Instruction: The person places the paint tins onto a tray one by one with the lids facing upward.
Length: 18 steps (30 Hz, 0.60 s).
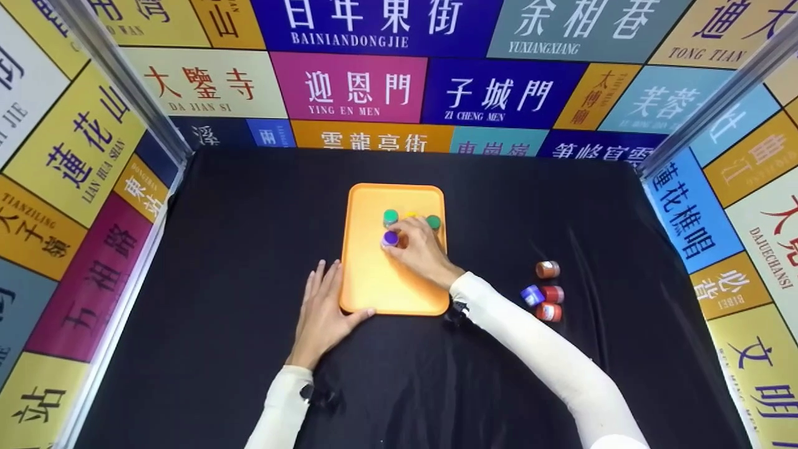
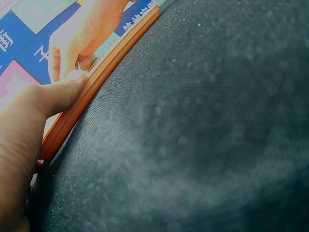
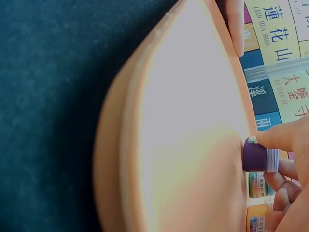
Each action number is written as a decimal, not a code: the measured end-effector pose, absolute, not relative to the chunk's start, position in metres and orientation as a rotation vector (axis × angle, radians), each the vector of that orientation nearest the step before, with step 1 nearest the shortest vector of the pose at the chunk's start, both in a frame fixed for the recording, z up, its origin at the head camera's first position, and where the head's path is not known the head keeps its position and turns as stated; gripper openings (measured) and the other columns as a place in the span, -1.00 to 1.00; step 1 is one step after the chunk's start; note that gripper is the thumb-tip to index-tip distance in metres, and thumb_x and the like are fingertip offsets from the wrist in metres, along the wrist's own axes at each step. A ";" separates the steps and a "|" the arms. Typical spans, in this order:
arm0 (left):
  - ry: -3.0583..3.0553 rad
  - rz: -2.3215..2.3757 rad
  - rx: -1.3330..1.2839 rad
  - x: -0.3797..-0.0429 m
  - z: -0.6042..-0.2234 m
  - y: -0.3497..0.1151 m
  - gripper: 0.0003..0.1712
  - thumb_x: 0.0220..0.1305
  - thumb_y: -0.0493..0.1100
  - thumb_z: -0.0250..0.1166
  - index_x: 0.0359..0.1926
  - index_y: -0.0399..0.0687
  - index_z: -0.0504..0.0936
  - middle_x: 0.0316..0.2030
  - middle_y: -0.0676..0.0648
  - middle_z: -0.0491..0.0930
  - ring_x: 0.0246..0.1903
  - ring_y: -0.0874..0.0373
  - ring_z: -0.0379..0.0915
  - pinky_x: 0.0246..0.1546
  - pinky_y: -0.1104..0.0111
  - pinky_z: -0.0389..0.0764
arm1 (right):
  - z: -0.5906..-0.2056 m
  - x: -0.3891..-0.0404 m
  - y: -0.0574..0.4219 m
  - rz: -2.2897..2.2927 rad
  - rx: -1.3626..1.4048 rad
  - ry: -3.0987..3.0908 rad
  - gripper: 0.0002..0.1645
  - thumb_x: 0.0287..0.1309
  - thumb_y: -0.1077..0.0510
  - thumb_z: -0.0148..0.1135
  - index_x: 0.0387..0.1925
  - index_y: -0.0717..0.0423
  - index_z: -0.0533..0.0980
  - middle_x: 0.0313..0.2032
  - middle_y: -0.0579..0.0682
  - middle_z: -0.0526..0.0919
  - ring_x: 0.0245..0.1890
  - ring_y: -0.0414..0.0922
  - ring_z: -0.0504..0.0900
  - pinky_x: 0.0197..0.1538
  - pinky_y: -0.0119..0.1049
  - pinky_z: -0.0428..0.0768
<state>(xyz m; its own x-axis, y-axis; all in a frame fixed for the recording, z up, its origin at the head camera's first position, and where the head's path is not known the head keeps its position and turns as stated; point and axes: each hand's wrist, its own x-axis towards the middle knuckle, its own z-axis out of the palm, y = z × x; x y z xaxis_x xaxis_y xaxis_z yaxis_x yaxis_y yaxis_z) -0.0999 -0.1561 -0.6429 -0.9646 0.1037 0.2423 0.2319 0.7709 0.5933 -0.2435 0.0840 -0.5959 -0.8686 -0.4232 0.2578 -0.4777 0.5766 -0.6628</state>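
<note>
An orange tray (image 1: 374, 287) lies on the black cloth. My right hand (image 1: 421, 249) pinches a small purple paint jar (image 1: 390, 238) between thumb and fingers over the tray. In the right wrist view the purple jar (image 3: 255, 157) is held close to the tray surface, near a green paint jar (image 3: 258, 185) and a yellow paint jar (image 3: 257, 217). In the head view a green-lidded jar (image 1: 390, 216) and a darker green jar (image 1: 433, 222) flank the partly hidden yellow one. My left hand (image 1: 324, 315) rests along the tray's near left corner, its thumb on the rim.
Right of the tray, several paint jars lie on the cloth: an orange-brown jar (image 1: 547, 269), a blue jar (image 1: 532, 295), a red jar (image 1: 553, 294) and an orange-red jar (image 1: 549, 312). Panels with printed place names (image 1: 349, 87) enclose the back and both sides.
</note>
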 end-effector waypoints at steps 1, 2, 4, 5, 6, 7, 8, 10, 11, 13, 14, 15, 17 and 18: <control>-2.768 -0.966 -0.266 -0.100 -0.643 -0.156 0.38 0.19 0.48 0.53 0.71 -0.30 0.21 0.66 -0.27 0.26 0.73 -0.26 -0.10 0.75 -0.07 -0.12 | -0.596 -0.244 0.083 1.173 0.776 -2.728 -0.53 0.29 0.11 0.61 0.15 0.25 0.75 0.11 0.10 0.80 0.07 0.09 0.57 0.22 -0.01 0.52; -2.767 -0.966 -0.267 -0.100 -0.643 -0.156 0.38 0.19 0.48 0.53 0.71 -0.30 0.21 0.66 -0.27 0.26 0.73 -0.26 -0.10 0.75 -0.07 -0.12 | -0.597 -0.244 0.083 1.166 0.773 -2.731 -0.53 0.29 0.11 0.61 0.15 0.25 0.75 0.10 0.10 0.80 0.07 0.09 0.57 0.22 -0.01 0.52; -2.767 -0.966 -0.270 -0.100 -0.643 -0.156 0.38 0.19 0.47 0.54 0.70 -0.31 0.21 0.66 -0.28 0.26 0.73 -0.27 -0.10 0.75 -0.08 -0.12 | -0.597 -0.244 0.082 1.147 0.770 -2.736 -0.52 0.29 0.10 0.61 0.16 0.25 0.75 0.09 0.10 0.80 0.06 0.09 0.56 0.22 -0.01 0.52; -2.766 -0.966 -0.271 -0.100 -0.643 -0.155 0.38 0.19 0.47 0.53 0.70 -0.31 0.21 0.66 -0.28 0.26 0.73 -0.27 -0.10 0.75 -0.08 -0.12 | -0.598 -0.244 0.081 1.136 0.769 -2.738 -0.51 0.29 0.10 0.61 0.16 0.25 0.74 0.08 0.10 0.80 0.06 0.09 0.56 0.22 -0.01 0.52; -2.765 -0.969 -0.271 -0.100 -0.643 -0.155 0.38 0.19 0.48 0.53 0.70 -0.31 0.21 0.66 -0.28 0.26 0.73 -0.27 -0.10 0.75 -0.08 -0.12 | -0.597 -0.243 0.081 1.126 0.771 -2.741 -0.50 0.29 0.09 0.61 0.17 0.25 0.74 0.07 0.10 0.80 0.06 0.08 0.56 0.23 -0.01 0.52; -2.764 -0.970 -0.272 -0.100 -0.643 -0.155 0.38 0.19 0.48 0.53 0.70 -0.32 0.21 0.66 -0.29 0.26 0.73 -0.27 -0.10 0.75 -0.08 -0.12 | -0.597 -0.243 0.081 1.122 0.774 -2.742 -0.49 0.29 0.09 0.61 0.19 0.25 0.73 0.08 0.09 0.79 0.06 0.08 0.55 0.23 -0.02 0.52; -2.764 -0.972 -0.274 -0.100 -0.643 -0.155 0.38 0.19 0.48 0.53 0.70 -0.31 0.21 0.66 -0.29 0.26 0.73 -0.27 -0.10 0.75 -0.08 -0.13 | -0.596 -0.242 0.082 1.121 0.780 -2.744 -0.47 0.29 0.09 0.61 0.21 0.25 0.73 0.08 0.10 0.79 0.06 0.08 0.55 0.23 -0.02 0.51; -2.765 -0.975 -0.274 -0.100 -0.643 -0.155 0.38 0.20 0.48 0.53 0.71 -0.31 0.20 0.66 -0.29 0.26 0.73 -0.27 -0.11 0.75 -0.09 -0.13 | -0.594 -0.241 0.084 1.137 0.794 -2.742 -0.45 0.29 0.09 0.62 0.23 0.24 0.72 0.09 0.11 0.78 0.06 0.08 0.53 0.21 -0.03 0.51; -2.764 -0.974 -0.274 -0.100 -0.643 -0.155 0.38 0.19 0.48 0.53 0.71 -0.30 0.20 0.66 -0.28 0.26 0.73 -0.27 -0.10 0.75 -0.10 -0.13 | -0.592 -0.240 0.086 1.153 0.800 -2.741 -0.44 0.29 0.09 0.62 0.25 0.24 0.71 0.11 0.11 0.77 0.07 0.08 0.52 0.20 -0.03 0.51; -2.768 -0.971 -0.272 -0.100 -0.643 -0.155 0.39 0.19 0.48 0.53 0.71 -0.29 0.19 0.67 -0.27 0.25 0.73 -0.26 -0.11 0.75 -0.09 -0.13 | -0.588 -0.239 0.090 1.177 0.822 -2.731 -0.43 0.28 0.11 0.64 0.26 0.22 0.71 0.12 0.12 0.77 0.08 0.08 0.51 0.18 -0.03 0.51; -2.770 -0.968 -0.270 -0.100 -0.642 -0.155 0.39 0.19 0.48 0.53 0.71 -0.29 0.19 0.67 -0.26 0.25 0.73 -0.25 -0.11 0.75 -0.09 -0.13 | -0.586 -0.238 0.092 1.184 0.832 -2.724 -0.44 0.27 0.13 0.64 0.25 0.22 0.71 0.12 0.14 0.76 0.08 0.08 0.51 0.18 -0.03 0.51; -2.772 -0.966 -0.266 -0.099 -0.642 -0.155 0.40 0.18 0.49 0.53 0.71 -0.29 0.19 0.68 -0.26 0.24 0.74 -0.25 -0.12 0.75 -0.08 -0.13 | -0.583 -0.238 0.095 1.189 0.841 -2.715 -0.44 0.26 0.14 0.65 0.24 0.22 0.72 0.11 0.15 0.76 0.09 0.08 0.51 0.17 -0.02 0.51; -2.777 -0.961 -0.261 -0.099 -0.642 -0.156 0.40 0.18 0.49 0.53 0.72 -0.28 0.19 0.68 -0.24 0.24 0.74 -0.24 -0.12 0.75 -0.08 -0.14 | -0.580 -0.238 0.101 1.176 0.852 -2.697 -0.45 0.23 0.17 0.66 0.21 0.23 0.73 0.07 0.17 0.76 0.09 0.09 0.53 0.17 -0.02 0.54; -2.779 -0.964 -0.258 -0.099 -0.642 -0.156 0.40 0.18 0.49 0.54 0.72 -0.28 0.19 0.68 -0.24 0.23 0.74 -0.24 -0.13 0.76 -0.07 -0.14 | -0.579 -0.238 0.104 1.165 0.857 -2.685 -0.46 0.21 0.18 0.67 0.19 0.25 0.73 0.05 0.19 0.76 0.08 0.10 0.54 0.17 -0.02 0.56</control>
